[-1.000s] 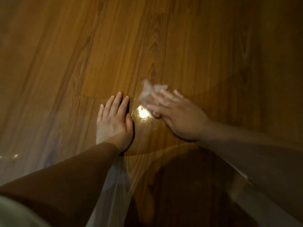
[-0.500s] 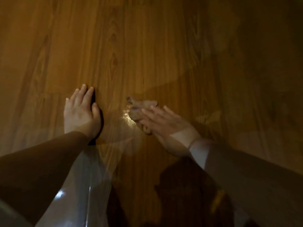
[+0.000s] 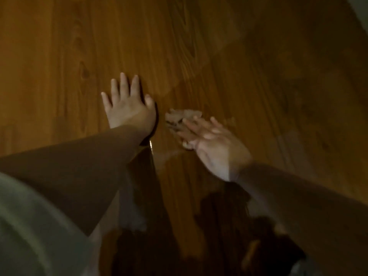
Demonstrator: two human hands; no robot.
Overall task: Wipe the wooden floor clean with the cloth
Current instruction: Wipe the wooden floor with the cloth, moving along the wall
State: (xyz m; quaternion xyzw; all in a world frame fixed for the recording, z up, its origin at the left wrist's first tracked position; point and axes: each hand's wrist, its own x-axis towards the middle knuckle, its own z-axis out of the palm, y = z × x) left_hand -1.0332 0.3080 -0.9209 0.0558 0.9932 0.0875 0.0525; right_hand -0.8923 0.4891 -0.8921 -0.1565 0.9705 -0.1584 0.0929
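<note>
A small crumpled pale cloth (image 3: 180, 116) lies on the brown wooden floor (image 3: 199, 46) near the middle of the view. My right hand (image 3: 211, 140) presses down on it with straight fingers, covering its near part. My left hand (image 3: 129, 104) rests flat on the floor just left of the cloth, fingers spread and pointing away from me, a narrow gap between it and the cloth. The picture is dim and a little blurred.
Floorboards run away from me on all sides. A dark shadow falls on the floor near me, below the hands. A pale sleeve or garment (image 3: 25, 226) fills the bottom left corner. A lighter strip (image 3: 361, 10) shows at the top right corner.
My right hand and the cloth have slid left, close to my left hand. The view has shifted, and the bright glare spot on the floor is gone.
</note>
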